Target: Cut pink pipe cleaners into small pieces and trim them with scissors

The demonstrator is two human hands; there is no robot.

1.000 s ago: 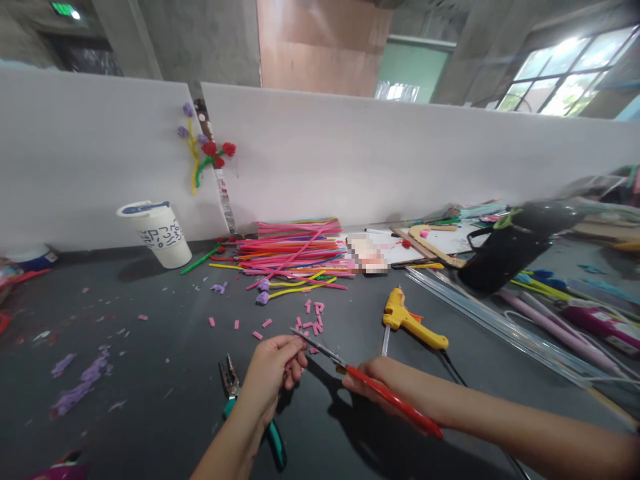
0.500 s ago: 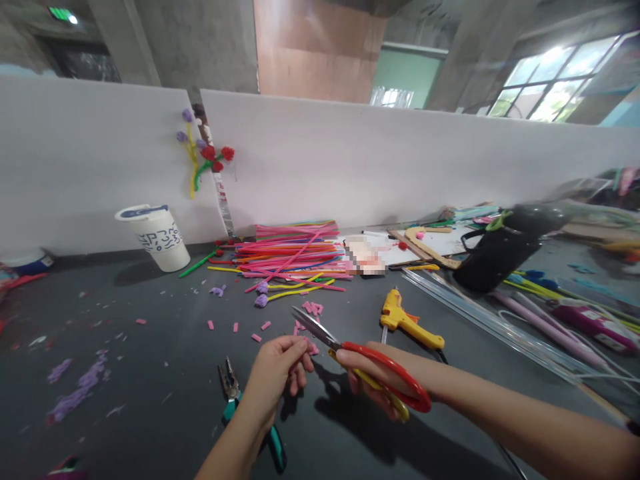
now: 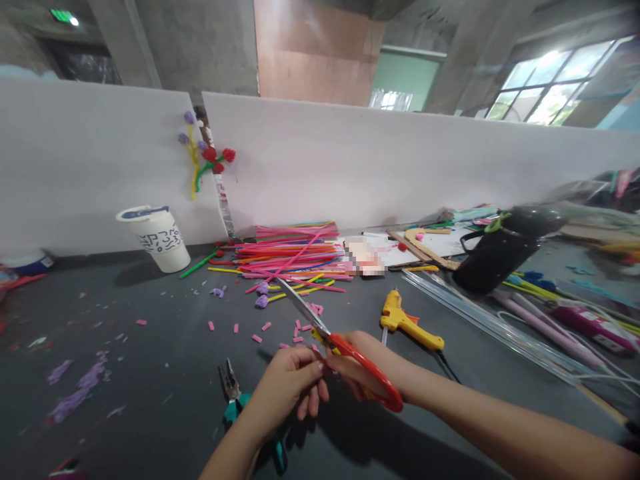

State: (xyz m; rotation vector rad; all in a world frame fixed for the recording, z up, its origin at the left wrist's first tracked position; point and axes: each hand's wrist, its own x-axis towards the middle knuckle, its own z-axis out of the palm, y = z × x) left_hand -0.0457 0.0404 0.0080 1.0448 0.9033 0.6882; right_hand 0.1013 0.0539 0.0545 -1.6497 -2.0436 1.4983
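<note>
Head view: small flat pink pieces (image 3: 266, 326) seemingly cut; long multicoloured stems (image 3: 290, 249) left whole;
my right hand (image 3: 373, 353) grips red-and-yellow-handled steel scissors (image 3: 341, 343); my left hand (image 3: 294, 380) curls, contents hidden.

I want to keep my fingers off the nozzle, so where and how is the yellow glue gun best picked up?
Probably by its handle, from above and the right: the glue gun lies on its side, handle slanting right and toward you, nozzle pointing away. Your right hand would first need to put down the scissors.
</note>
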